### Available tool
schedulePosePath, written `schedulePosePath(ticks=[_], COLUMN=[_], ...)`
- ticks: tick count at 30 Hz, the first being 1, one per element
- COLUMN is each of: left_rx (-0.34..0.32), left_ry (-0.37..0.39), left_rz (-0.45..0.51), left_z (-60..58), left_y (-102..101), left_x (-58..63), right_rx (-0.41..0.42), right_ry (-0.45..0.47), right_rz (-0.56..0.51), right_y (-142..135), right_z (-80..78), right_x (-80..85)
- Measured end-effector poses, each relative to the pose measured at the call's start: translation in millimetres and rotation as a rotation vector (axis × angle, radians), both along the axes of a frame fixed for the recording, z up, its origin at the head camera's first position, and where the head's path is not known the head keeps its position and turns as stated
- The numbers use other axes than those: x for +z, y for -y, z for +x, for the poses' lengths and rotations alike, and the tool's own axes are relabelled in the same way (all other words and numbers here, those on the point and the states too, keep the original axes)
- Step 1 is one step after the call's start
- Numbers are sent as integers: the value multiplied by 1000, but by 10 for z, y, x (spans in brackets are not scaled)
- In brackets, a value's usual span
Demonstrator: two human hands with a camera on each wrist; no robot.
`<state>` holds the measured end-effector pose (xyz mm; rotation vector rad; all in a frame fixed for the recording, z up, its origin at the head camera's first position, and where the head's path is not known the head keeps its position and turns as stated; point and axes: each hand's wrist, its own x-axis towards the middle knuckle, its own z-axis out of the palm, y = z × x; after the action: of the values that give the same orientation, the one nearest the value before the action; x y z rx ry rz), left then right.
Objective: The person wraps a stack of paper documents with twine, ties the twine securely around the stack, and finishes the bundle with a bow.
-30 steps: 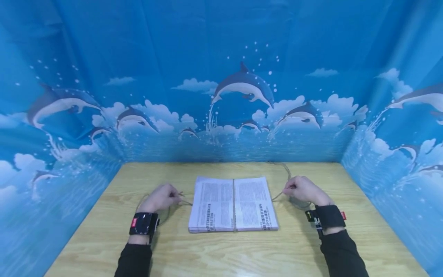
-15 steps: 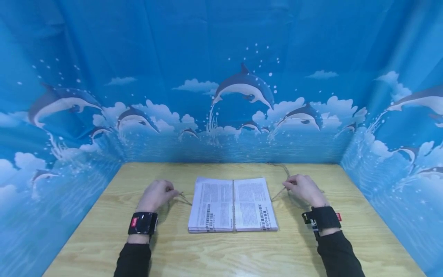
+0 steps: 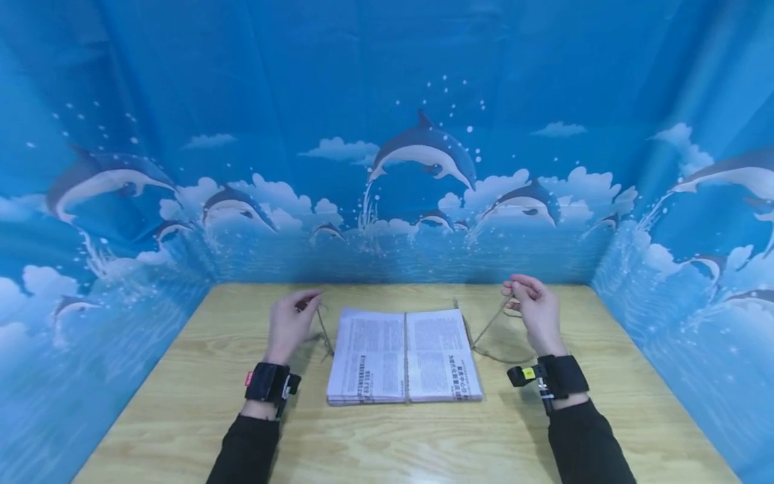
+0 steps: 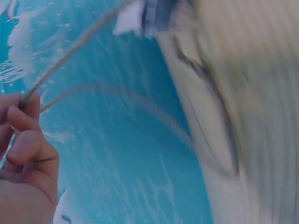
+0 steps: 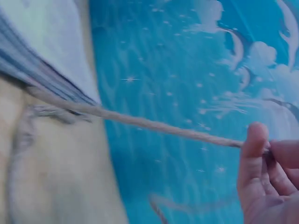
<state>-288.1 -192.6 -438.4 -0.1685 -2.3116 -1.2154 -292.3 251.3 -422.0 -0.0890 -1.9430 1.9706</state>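
A flat stack of newspapers point(image 3: 369, 363) lies on the table between the hands, with a strand of jute twine point(image 3: 406, 363) running front to back over its middle. Beyond its left edge, my left hand point(image 3: 290, 326) pinches a length of twine point(image 3: 326, 334) that slants up from the stack's side. In the left wrist view, this twine point(image 4: 79, 43) looks taut, and a loose tail curves away below. My right hand point(image 3: 540, 312) pinches twine on the other side, between thumb and fingertips. That strand point(image 5: 173, 129) stretches straight from under the paper edges point(image 5: 46, 42) in the right wrist view.
A loose loop of twine point(image 3: 508, 361) hangs by the right hand. The wood-grain table point(image 3: 387, 444) meets a blue dolphin-print curtain point(image 3: 387, 259) at the back and both sides. Black camera straps circle both wrists.
Both hands have risen and moved toward the back, the left also shifting right. The held twine has lifted off low slants into steeper ones. The newspapers stay in place.
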Motion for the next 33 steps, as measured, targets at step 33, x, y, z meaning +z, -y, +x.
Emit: schedulePosePath(ticks=[33], left_rx=[-362], left_ry=[169], left_rz=[16], left_z=[-473], left_y=[-1622], left_x=[1351], right_rx=[-265], right_ry=[-463], right_rz=[-133], right_y=[-411], right_z=[283], right_x=[488])
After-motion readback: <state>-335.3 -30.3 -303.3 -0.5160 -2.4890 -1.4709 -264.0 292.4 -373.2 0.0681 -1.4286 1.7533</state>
